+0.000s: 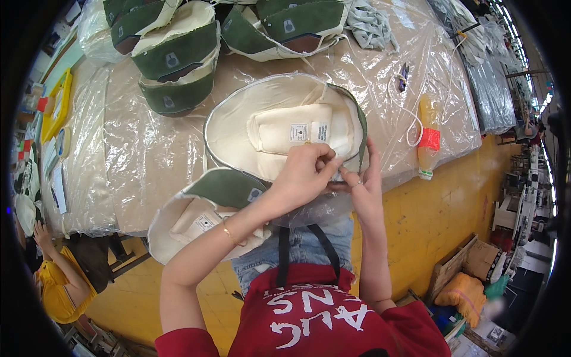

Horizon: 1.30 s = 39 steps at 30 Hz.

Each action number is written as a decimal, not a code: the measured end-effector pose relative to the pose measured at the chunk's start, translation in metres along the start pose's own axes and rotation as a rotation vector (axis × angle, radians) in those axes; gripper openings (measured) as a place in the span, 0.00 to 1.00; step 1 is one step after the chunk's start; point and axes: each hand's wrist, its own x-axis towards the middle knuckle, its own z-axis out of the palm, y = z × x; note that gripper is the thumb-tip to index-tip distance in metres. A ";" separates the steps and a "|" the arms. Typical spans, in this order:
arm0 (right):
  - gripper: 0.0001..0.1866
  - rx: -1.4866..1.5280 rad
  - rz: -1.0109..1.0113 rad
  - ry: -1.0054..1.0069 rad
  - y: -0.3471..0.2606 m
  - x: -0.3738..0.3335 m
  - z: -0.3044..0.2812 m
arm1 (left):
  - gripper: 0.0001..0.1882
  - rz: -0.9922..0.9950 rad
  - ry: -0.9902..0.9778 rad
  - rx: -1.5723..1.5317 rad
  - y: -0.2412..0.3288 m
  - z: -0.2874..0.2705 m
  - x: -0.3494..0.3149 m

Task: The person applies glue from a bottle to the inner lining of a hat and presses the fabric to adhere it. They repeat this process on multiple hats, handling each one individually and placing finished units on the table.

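Observation:
A large bag-like sewn piece (pixel 232 122) lies opened out in front of me, cream lining upward, with dark green fabric along its right edge. White labels (pixel 298 132) sit on its padded middle. At its near right edge my left hand (pixel 304 171) pinches the rim with thumb and forefinger. Close beside it, my right hand (pixel 364 185) also grips that edge, its fingers partly hidden behind the fabric. Whether a small thread or tool is between my fingertips cannot be made out. A second green and cream piece (pixel 223 187) hangs at the table's near edge, partly under my left forearm.
Several green and cream pieces (pixel 172 59) are stacked at the far left, more (pixel 285 30) at the far middle. A plastic-covered table (pixel 160 149) carries purple-handled snips (pixel 403 77), a white cord (pixel 410 113) and an orange drink bottle (pixel 428 134). Another person (pixel 59 279) is at left.

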 end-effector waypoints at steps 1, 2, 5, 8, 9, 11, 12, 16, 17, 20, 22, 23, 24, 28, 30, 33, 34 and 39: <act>0.42 0.009 0.017 0.000 0.000 -0.001 0.000 | 0.12 -0.016 -0.053 0.060 0.007 -0.006 -0.001; 0.42 0.020 0.030 -0.006 0.000 -0.002 -0.001 | 0.14 0.141 0.043 0.231 0.016 -0.012 -0.008; 0.42 0.098 0.062 0.033 -0.003 -0.003 -0.002 | 0.25 0.365 0.203 0.748 0.044 -0.041 -0.059; 0.41 0.193 0.119 0.033 -0.006 -0.002 -0.002 | 0.35 0.171 0.424 0.767 0.061 -0.075 -0.119; 0.41 0.216 0.151 0.046 -0.007 0.000 -0.004 | 0.35 0.108 0.514 0.904 0.055 -0.083 -0.131; 0.38 0.311 0.156 0.028 -0.008 0.002 -0.007 | 0.34 -0.071 0.656 1.097 0.030 -0.095 -0.149; 0.37 0.376 0.152 -0.001 -0.008 0.003 -0.010 | 0.33 -0.205 0.642 0.995 0.017 -0.101 -0.158; 0.29 0.411 0.191 -0.041 -0.010 0.018 -0.029 | 0.21 -0.317 0.536 0.277 -0.021 -0.151 -0.182; 0.26 0.441 0.238 -0.037 -0.010 0.022 -0.033 | 0.19 -0.233 0.541 0.406 -0.023 -0.166 -0.181; 0.18 0.474 0.318 0.025 -0.010 0.028 -0.037 | 0.17 -0.285 0.393 0.901 -0.017 -0.221 -0.138; 0.20 -0.090 0.236 0.113 -0.013 0.030 -0.035 | 0.19 -0.131 0.358 1.188 -0.006 -0.224 -0.110; 0.20 -0.358 0.184 0.130 -0.015 0.030 -0.032 | 0.19 -0.092 0.382 1.203 0.004 -0.220 -0.105; 0.21 -0.601 0.077 0.150 -0.015 0.027 -0.027 | 0.18 -0.003 0.414 1.205 0.014 -0.215 -0.100; 0.28 -1.023 -0.606 0.156 -0.021 0.019 -0.004 | 0.17 0.176 0.681 1.184 0.060 -0.179 -0.102; 0.26 -1.062 -0.751 0.126 -0.030 0.024 0.004 | 0.14 0.271 0.683 0.999 0.068 -0.144 -0.101; 0.19 -1.045 -0.756 0.021 -0.046 0.045 0.015 | 0.12 0.377 0.215 0.977 0.065 -0.078 -0.095; 0.16 -1.031 -0.719 -0.022 -0.052 0.052 0.017 | 0.10 0.454 0.167 0.904 0.061 -0.057 -0.088; 0.12 -1.280 -0.637 0.001 -0.073 0.065 0.017 | 0.11 0.435 0.131 0.869 0.025 -0.023 -0.038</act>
